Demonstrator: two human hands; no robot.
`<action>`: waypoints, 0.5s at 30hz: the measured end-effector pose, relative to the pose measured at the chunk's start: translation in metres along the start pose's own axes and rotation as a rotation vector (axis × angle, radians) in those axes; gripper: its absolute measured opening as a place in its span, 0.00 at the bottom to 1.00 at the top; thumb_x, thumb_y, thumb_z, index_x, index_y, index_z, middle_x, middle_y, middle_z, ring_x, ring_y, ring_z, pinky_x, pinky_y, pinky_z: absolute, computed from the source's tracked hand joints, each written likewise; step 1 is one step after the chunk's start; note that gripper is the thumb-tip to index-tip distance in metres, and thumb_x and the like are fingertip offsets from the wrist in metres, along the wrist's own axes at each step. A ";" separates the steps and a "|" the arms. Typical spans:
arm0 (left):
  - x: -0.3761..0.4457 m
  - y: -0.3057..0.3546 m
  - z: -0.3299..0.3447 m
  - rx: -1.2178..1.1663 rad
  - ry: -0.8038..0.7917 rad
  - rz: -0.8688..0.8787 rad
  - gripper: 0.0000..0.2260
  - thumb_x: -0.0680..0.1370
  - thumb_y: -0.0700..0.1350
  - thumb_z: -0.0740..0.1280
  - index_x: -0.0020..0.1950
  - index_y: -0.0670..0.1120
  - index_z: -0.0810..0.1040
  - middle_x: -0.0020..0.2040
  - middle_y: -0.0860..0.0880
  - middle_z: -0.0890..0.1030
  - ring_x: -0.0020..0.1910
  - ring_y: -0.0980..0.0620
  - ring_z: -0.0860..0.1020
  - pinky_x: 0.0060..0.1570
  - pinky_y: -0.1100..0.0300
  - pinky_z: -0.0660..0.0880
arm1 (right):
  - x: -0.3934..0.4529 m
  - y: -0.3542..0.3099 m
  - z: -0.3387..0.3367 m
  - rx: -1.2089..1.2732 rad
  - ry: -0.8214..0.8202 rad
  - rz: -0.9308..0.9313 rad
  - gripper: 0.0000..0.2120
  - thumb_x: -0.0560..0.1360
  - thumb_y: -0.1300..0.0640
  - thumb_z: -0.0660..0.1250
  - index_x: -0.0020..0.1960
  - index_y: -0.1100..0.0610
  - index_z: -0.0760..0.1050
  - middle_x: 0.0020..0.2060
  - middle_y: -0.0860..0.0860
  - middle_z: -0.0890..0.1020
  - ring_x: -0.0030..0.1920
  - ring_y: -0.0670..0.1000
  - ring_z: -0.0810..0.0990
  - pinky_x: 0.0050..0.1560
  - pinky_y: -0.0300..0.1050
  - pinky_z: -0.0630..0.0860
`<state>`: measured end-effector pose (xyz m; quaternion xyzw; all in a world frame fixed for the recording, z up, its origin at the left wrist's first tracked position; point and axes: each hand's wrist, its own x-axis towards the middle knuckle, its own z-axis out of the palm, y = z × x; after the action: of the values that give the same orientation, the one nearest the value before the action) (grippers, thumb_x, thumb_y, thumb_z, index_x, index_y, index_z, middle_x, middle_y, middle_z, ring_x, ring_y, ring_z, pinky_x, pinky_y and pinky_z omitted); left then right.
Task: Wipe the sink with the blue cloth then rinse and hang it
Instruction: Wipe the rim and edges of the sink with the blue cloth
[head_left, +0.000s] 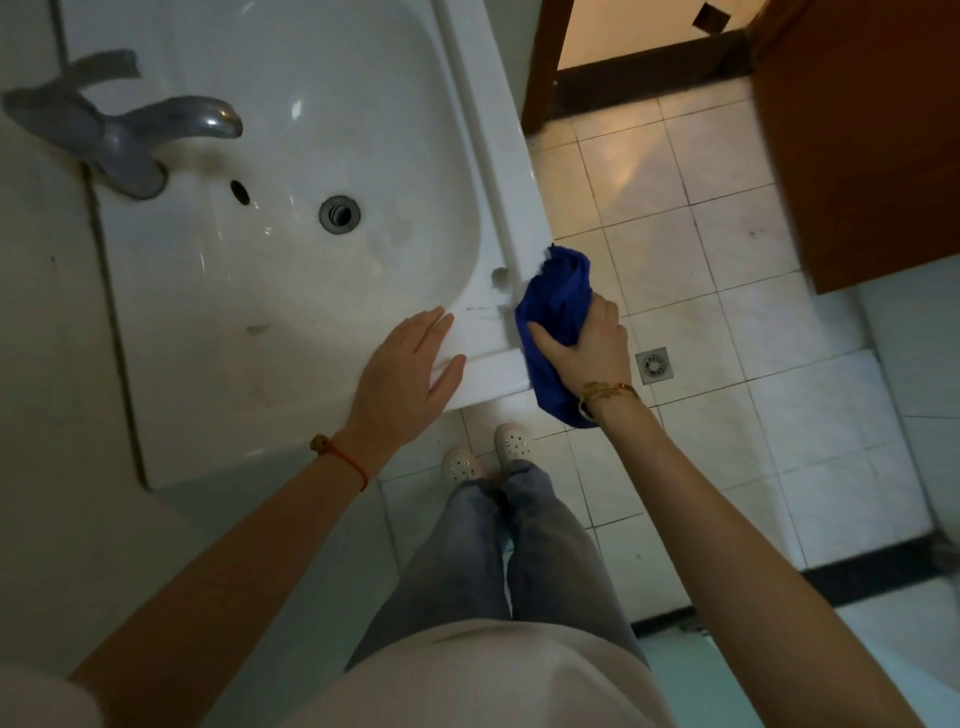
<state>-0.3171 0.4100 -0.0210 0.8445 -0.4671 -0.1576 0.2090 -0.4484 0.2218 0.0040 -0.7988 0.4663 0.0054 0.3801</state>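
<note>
Blue cloth (558, 312) bunched against the white sink (488, 156) rim's outer corner | right hand (587, 348) grips it, fingers curled round the fabric | left hand (410, 364) flat on the rim, fingers straight | faucet (130, 135) far side of basin

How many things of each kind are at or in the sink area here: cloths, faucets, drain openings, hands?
Blue cloth: 1
Faucet: 1
Drain openings: 3 (basin drain, overflow hole, floor drain)
Hands: 2 (left hand, right hand)
Total: 7
</note>
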 end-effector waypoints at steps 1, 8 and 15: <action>-0.001 -0.002 -0.001 0.008 -0.003 0.004 0.25 0.82 0.53 0.58 0.73 0.39 0.71 0.72 0.41 0.74 0.70 0.43 0.73 0.68 0.46 0.73 | 0.008 -0.004 -0.001 -0.017 -0.013 -0.002 0.31 0.72 0.45 0.71 0.66 0.62 0.66 0.60 0.59 0.71 0.59 0.60 0.71 0.62 0.53 0.69; -0.014 -0.017 -0.011 0.046 0.035 -0.024 0.24 0.82 0.53 0.59 0.72 0.38 0.72 0.70 0.40 0.75 0.69 0.42 0.74 0.68 0.46 0.73 | 0.042 -0.023 0.008 -0.311 0.147 -0.111 0.38 0.75 0.37 0.62 0.75 0.60 0.57 0.69 0.59 0.67 0.61 0.62 0.70 0.61 0.52 0.67; -0.026 -0.031 -0.015 0.042 0.090 -0.082 0.24 0.82 0.53 0.58 0.71 0.38 0.73 0.69 0.40 0.76 0.68 0.42 0.75 0.69 0.48 0.72 | -0.006 -0.017 0.026 -0.429 0.255 -0.674 0.23 0.76 0.49 0.63 0.68 0.57 0.69 0.72 0.56 0.67 0.64 0.62 0.70 0.63 0.58 0.67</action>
<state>-0.3008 0.4504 -0.0216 0.8733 -0.4257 -0.1180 0.2054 -0.4303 0.2468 -0.0021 -0.9620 0.2104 -0.1211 0.1250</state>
